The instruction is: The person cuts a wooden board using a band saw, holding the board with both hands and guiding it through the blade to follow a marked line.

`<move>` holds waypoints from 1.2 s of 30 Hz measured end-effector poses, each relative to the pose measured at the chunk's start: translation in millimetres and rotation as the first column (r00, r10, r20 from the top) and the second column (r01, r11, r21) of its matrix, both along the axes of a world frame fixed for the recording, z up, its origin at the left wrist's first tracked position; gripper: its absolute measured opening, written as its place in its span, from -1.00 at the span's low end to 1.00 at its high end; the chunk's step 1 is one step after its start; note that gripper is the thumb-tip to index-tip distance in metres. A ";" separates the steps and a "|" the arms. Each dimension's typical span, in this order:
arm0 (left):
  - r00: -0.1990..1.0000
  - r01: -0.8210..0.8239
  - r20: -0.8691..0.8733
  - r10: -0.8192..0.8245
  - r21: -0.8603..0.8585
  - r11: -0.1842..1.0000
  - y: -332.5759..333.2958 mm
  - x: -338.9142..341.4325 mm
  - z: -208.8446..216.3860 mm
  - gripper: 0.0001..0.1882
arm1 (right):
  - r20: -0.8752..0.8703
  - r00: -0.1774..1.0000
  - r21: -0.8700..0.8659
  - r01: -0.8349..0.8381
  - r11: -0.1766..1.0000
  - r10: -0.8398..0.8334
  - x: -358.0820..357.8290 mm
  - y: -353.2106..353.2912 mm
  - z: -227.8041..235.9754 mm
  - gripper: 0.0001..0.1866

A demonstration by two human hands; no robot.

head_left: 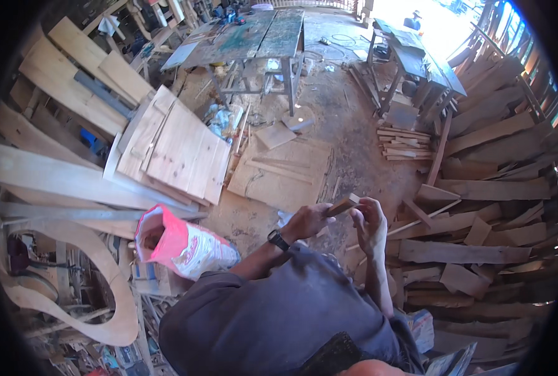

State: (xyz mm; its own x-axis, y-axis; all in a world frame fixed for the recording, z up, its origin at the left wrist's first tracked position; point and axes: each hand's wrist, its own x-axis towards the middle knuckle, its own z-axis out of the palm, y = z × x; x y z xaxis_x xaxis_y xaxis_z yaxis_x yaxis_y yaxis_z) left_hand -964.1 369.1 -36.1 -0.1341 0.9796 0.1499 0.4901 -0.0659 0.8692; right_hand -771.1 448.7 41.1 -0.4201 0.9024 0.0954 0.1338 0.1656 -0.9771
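Note:
A short wooden block [341,205] is held up in front of my body, its paler end toward the right. My left hand [311,223], with a dark watch on the wrist, is closed round the block's left end. Close by the pale end, my right hand [371,224] is raised with fingers curled and thumb bent in. Whether those fingertips touch the block, or pinch something small, is too fine to make out. Below the hands, on the floor, lies a wide wooden sheet [285,182] with thin strips on it.
Boards [188,147] lean at the left, near an open pink-and-white sack [197,247]. A worn green workbench [254,37] stands ahead, another bench [410,53] at the far right. Stacked planks [467,250] line the right side, and a small pile of sticks [404,144] lies nearer.

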 end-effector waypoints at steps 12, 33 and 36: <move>0.922 -0.377 -0.246 0.299 -0.396 0.837 159.6 -158.7 -146.6 -0.59 | 0.256 0.935 -0.115 0.280 0.953 -0.244 55.5 174.8 -122.6 -0.81; 0.586 -0.627 -0.244 0.772 -0.741 0.242 400.2 -165.8 -260.8 -0.56 | -0.005 0.910 -0.127 -0.412 0.902 0.415 -140.5 683.2 -6.9 -0.78; 0.602 -0.600 -0.266 0.752 -0.772 0.207 451.0 -203.9 -278.5 -0.52 | -0.053 0.870 -0.278 -0.484 0.830 0.490 -168.5 735.6 -32.2 -0.73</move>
State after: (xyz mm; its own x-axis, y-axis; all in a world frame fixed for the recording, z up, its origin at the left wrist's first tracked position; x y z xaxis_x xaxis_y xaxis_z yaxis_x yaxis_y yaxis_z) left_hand -1168.0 820.1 -314.6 -0.7477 0.1957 -0.6346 -0.1224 0.8986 0.4213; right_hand -939.6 1184.3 8.9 -0.8110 0.5688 -0.1366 0.1261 -0.0581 -0.9903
